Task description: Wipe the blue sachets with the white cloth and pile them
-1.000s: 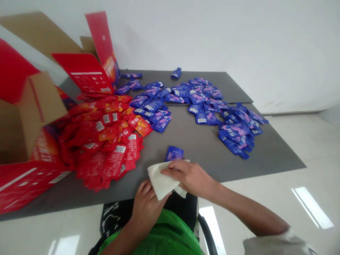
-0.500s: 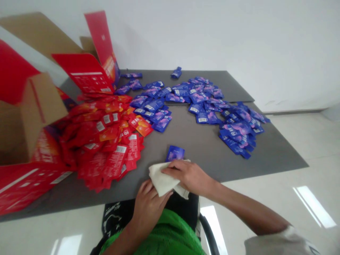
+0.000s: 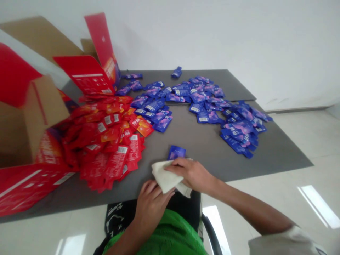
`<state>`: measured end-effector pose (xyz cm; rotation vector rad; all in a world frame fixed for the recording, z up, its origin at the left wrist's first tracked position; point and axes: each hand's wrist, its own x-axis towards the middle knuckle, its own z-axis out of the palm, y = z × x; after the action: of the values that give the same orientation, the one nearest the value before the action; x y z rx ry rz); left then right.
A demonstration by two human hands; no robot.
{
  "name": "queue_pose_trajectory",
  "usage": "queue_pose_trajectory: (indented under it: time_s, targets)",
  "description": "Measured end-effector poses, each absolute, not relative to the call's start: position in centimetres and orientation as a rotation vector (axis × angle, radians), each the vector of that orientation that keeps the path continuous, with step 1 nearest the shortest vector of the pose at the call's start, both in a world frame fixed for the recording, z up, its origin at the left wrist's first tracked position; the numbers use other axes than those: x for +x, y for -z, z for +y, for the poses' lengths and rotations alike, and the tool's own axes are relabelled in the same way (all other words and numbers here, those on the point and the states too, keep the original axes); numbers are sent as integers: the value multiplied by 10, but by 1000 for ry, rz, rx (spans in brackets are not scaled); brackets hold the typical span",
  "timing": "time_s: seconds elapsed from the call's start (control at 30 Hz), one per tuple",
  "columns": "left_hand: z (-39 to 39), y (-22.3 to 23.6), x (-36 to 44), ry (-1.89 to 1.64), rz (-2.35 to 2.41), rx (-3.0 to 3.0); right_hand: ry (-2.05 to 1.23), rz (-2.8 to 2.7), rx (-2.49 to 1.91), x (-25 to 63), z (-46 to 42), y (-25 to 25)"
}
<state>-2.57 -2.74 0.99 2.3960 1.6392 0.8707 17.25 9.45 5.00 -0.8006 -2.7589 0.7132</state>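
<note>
My right hand (image 3: pixel 190 172) presses down on a white cloth (image 3: pixel 165 177) at the near edge of the grey table (image 3: pixel 202 141), fingers curled over it. Just below, my left hand (image 3: pixel 151 202) grips the cloth's lower edge from underneath. A single blue sachet (image 3: pixel 176 152) lies flat right beyond the cloth, partly covered by my right fingers. To the left spreads a heap of red sachets (image 3: pixel 106 141). Many blue sachets (image 3: pixel 207 106) are scattered across the far and right part of the table.
An open red cardboard box (image 3: pixel 29 117) with raised flaps stands at the left edge, another red flap (image 3: pixel 101 46) behind it. White wall beyond the table. Glossy pale floor lies to the right and below. My green shirt and a dark chair edge sit beneath my hands.
Both hands stay on the cloth in nearly the same place. The view has drifted slightly, shifting everything a little right; no sachet has moved.
</note>
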Motion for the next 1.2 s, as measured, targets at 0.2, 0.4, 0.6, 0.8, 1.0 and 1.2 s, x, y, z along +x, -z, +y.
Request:
queue_pose_trajectory:
  time_s: [0.2, 0.4, 0.6, 0.8, 1.0, 1.2]
  targets:
    - [-24, -16, -25, -887, 1554, 2356, -481, -2660, -1184, 177, 157, -55]
    - [-27, -11, -26, -877, 1630, 2368, -639, -2739, -802, 175, 99, -58]
    - [-25, -14, -27, -834, 1570, 2363, -661, -2686, -1032, 171, 135, -47]
    - [-25, -13, -26, -829, 1578, 2354, -501, -2650, -1066, 175, 149, -65]
    - [-26, -10, -26, -858, 1666, 2362, -672, -2797, -751, 169, 87, -57]
    - [-24, -14, -27, -787, 1582, 2353, -643, -2691, -1057, 170, 151, -48]
